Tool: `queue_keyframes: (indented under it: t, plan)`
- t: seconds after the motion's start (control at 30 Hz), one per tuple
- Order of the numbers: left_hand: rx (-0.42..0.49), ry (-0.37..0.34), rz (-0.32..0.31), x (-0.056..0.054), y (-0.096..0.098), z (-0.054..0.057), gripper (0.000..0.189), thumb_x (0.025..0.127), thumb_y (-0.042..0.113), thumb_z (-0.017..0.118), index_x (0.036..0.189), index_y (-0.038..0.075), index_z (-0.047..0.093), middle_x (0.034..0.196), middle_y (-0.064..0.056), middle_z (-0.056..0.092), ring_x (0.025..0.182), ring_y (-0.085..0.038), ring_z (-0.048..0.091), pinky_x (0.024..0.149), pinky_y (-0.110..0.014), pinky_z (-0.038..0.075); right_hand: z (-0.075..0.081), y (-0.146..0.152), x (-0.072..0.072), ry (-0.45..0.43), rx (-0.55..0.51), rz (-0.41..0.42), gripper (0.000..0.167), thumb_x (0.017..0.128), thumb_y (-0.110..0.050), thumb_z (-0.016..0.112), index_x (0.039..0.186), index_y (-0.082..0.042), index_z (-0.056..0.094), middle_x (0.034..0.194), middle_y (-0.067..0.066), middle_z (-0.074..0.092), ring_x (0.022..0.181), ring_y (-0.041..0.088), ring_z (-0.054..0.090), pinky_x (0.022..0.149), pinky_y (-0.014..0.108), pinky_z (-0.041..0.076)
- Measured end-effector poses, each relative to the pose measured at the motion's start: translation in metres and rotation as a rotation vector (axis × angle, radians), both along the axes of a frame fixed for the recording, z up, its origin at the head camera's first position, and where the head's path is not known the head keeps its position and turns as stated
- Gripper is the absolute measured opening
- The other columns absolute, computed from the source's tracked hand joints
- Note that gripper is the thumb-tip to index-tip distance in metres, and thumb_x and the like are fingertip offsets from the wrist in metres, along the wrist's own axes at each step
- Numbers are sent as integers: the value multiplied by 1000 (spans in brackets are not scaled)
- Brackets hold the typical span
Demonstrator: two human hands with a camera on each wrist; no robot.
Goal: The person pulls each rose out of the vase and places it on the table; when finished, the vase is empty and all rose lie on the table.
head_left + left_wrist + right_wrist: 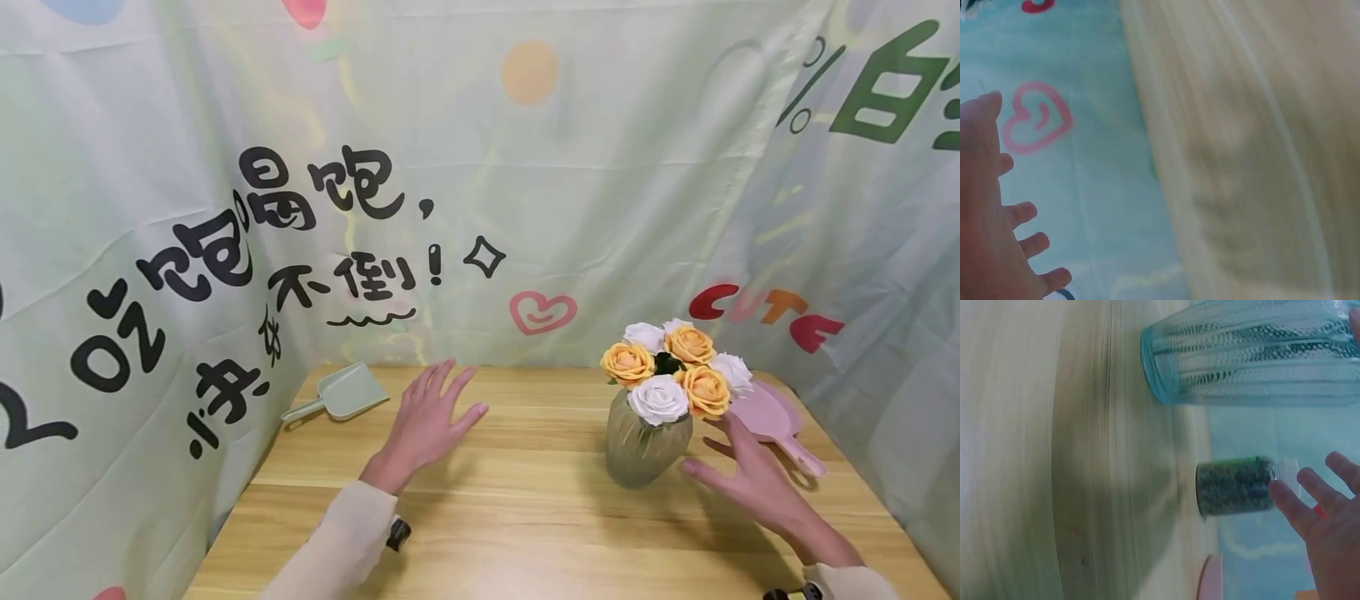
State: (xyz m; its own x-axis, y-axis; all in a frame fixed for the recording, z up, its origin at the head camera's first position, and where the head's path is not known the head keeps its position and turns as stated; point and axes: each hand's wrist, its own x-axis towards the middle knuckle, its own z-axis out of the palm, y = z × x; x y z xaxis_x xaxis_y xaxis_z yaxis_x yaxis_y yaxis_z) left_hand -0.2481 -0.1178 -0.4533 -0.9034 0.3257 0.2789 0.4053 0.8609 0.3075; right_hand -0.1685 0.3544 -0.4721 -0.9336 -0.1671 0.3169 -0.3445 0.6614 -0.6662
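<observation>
A ribbed glass vase [645,446] stands upright on the table, filled with white and orange roses [688,340]. My right hand [757,483] is just right of it, fingers spread, holding nothing; whether the thumb touches the glass I cannot tell. The right wrist view shows the lower part of the vase [1254,359], and beyond my right hand [1335,531] a small jar of dark green contents [1235,486]. Raised over the left half of the table, my left hand [427,417] has its fingers spread and nothing in it.
At the back left of the wooden table [510,533] lies a pale green dustpan [352,392]. A pink pan [768,412] rests at the back right, its handle toward the front. Printed curtains [600,208] hang behind and along both sides.
</observation>
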Motion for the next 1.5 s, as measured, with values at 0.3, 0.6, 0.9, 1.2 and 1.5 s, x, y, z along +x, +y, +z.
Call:
queue_keyframes:
  t: [0.3, 0.6, 0.9, 1.2, 1.5]
  plan:
    - [45, -11, -149, 0, 58, 16, 70, 109, 68, 47, 169, 34, 37, 180, -7, 28, 162, -35, 36, 126, -65, 42, -4, -16, -6, -30, -135, 27, 117, 88, -3, 89, 175, -11, 11, 164, 34, 34, 127, -28, 31, 91, 10, 59]
    - [135, 43, -410, 5, 109, 24, 60, 112, 56, 53, 166, 32, 42, 180, -5, 26, 161, -28, 38, 124, -55, 50, -12, -24, -8, -44, -134, 12, 110, 88, -6, 90, 171, -1, 19, 165, 35, 35, 125, -29, 30, 90, 8, 57]
    - [178, 123, -605, 7, 146, 29, 47, 114, 45, 56, 154, 21, 58, 171, -2, 41, 151, -16, 48, 126, -32, 46, -13, -28, -9, -68, -142, 1, 111, 89, -9, 90, 172, -2, 17, 165, 37, 37, 123, -28, 32, 90, 9, 57]
    - [257, 230, -634, 3, 173, 30, 38, 113, 24, 59, 148, 9, 65, 156, -6, 60, 149, -19, 53, 131, -25, 37, -16, -28, -9, -35, -165, 15, 107, 89, -4, 89, 170, -1, 20, 159, 33, 42, 125, -25, 38, 91, 8, 57]
    - [388, 260, -562, 1, 189, 30, 30, 108, 15, 68, 136, 5, 72, 146, -9, 70, 143, -22, 61, 126, -23, 44, -15, -28, -10, -57, -173, 12, 103, 90, -6, 89, 168, 2, 23, 161, 34, 42, 124, -26, 37, 91, 9, 57]
